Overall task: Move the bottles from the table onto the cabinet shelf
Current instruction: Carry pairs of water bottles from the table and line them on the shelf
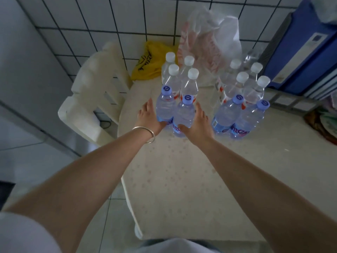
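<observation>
— What stands at the far left?

— A white plastic chair (pixel 94 99) against the tiled wall, beside the bench (pixel 182 179). Just right of it, at the back edge of the bench, lies a yellow bag (pixel 145 65).

— And the hands?

— The left hand (pixel 148 118), a silver bangle (pixel 145 135) on its wrist, lies against the outer side of the left blue-capped bottle (pixel 165 106), fingers stretched along it and the thumb at its base. The right hand (pixel 197 123) does the same on the far side of the right blue-capped bottle (pixel 184 115). Both bottles stand upright and touching each other on the bench, squeezed between the two palms. Each grip is wide, with fingers nearly straight, pressing rather than wrapping.

— What is behind that pair?

— Four white-capped bottles (pixel 189 83), upright, close together, directly behind the two held ones.

— Further right?

— A crumpled clear plastic bag (pixel 207 39) at the back, then a second cluster: four white-capped bottles (pixel 242 83) with two more blue-capped bottles (pixel 237 115) in front, all upright on the bench, apart from the hands. At the far right are blue binders (pixel 299 55).
</observation>
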